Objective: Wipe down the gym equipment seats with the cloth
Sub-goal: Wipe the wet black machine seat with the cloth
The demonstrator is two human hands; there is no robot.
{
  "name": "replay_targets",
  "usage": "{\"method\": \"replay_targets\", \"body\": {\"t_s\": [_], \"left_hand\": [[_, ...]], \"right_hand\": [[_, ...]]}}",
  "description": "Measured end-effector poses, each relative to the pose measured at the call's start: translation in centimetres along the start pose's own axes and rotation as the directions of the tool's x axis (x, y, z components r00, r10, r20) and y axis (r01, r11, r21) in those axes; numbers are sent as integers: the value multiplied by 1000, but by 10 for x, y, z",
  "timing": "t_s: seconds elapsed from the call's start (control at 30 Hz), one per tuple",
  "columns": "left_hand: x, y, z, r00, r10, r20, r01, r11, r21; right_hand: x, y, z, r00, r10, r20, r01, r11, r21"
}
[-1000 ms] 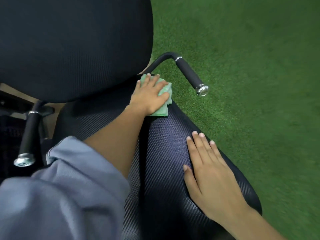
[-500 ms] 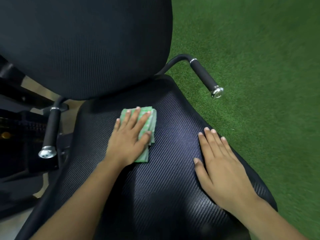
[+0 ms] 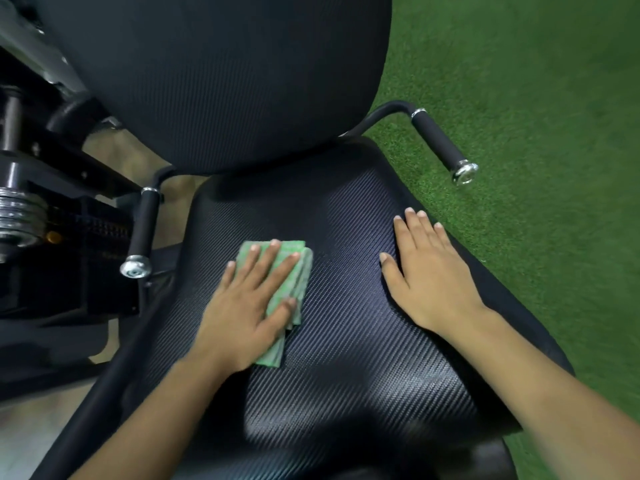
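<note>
Starting at your left, you have the black machine frame [image 3: 69, 271] with its chrome weight plates [image 3: 17, 216]. Just beside the seat is the left handle [image 3: 143, 226] with a metal end cap. This is the tight side: if you sweep wide to the left, your knuckles can strike that cap, because the seat edge lies near to it.

Your left hand [image 3: 239, 317] lies flat with the fingers spread and presses the folded green cloth [image 3: 303, 275] on the middle-left of the seat pad [image 3: 346, 341]. The hand covers only a part of the cloth, and the folded layers show loose at its right edge. I judge that a fast stroke can make the layers slide apart or bunch, so that bare skin wipes and not the cloth. The ribbed surface of the pad probably holds dirt in its grooves, so a light pass may leave some.

Behind, the backrest [image 3: 225, 81] hangs over the rear of the seat. The strip under it is in shadow and is easy to miss.

Your right hand [image 3: 429, 278] rests flat on the right part of the pad, fingers straight and close together, holding nothing. It covers a patch that needs wiping too. Farther right, the right handle [image 3: 440, 143] stands well apart above the green turf [image 3: 536, 98], so that side gives you free room.
</note>
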State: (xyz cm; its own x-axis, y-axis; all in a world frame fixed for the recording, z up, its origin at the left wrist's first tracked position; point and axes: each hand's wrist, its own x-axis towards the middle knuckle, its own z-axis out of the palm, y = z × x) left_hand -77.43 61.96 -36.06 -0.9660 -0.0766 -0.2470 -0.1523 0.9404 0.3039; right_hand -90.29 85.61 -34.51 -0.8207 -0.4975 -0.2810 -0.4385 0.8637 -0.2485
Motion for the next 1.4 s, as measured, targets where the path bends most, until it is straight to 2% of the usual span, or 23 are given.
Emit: {"method": "replay_targets", "body": {"t_s": [0.1, 0.17, 0.23, 0.33, 0.4, 0.53, 0.63, 0.7, 0.77, 0.83, 0.9, 0.97, 1.13, 1.27, 1.4], "left_hand": [[14, -19, -5, 965, -259, -48, 259, 966, -1], [32, -6, -5, 925, -377, -43, 377, 926, 12], [41, 20, -3, 939, -342, -18, 343, 939, 22], [17, 47, 3, 994, -109, 15, 108, 994, 12], [-13, 45, 3, 999, -26, 29, 26, 1000, -16], [-47, 23, -2, 990, -142, 2, 142, 989, -37], [-50, 28, -11, 976, -212, -40, 195, 946, -260], [-52, 29, -20, 933, -329, -149, 254, 891, -376], [-56, 27, -26, 835, -445, -325, 340, 880, -331], [-56, 23, -30, 745, -530, -405, 463, 848, -259], [-54, 21, -31, 718, -601, -350, 568, 797, -204], [-53, 20, -32, 725, -646, -239, 625, 763, -165], [-49, 17, -32, 751, -654, -92, 654, 755, -38], [-46, 16, -33, 730, -682, -38, 681, 731, -31], [-46, 21, -36, 743, -669, -31, 668, 744, -30]], "right_hand": [[-10, -6, -2, 1000, -4, -7, 5, 1000, 14], [-17, -13, 0, 1000, -19, -18, 20, 999, 26], [-22, -24, 4, 999, -34, -18, 34, 999, 32], [-26, -37, 13, 999, -47, -20, 47, 998, 31], [-26, -40, 16, 999, -41, -16, 41, 999, 17], [-29, -42, 13, 1000, -25, -12, 25, 999, 21], [-37, -57, 8, 999, -15, -42, 15, 1000, 12], [-45, -74, 6, 998, -8, -63, 7, 1000, -10], [-53, -93, 5, 996, 4, -84, -6, 1000, -20], [-57, -111, 4, 995, 16, -97, -18, 999, -26], [-59, -125, 3, 995, 43, -92, -47, 998, -43], [-59, -135, 3, 994, 82, -72, -86, 994, -60], [-51, -150, 5, 993, 117, -10, -118, 991, -61], [-43, -158, 4, 978, 202, 51, -203, 979, 5], [-36, -170, 6, 956, 266, 124, -275, 959, 62]]}}
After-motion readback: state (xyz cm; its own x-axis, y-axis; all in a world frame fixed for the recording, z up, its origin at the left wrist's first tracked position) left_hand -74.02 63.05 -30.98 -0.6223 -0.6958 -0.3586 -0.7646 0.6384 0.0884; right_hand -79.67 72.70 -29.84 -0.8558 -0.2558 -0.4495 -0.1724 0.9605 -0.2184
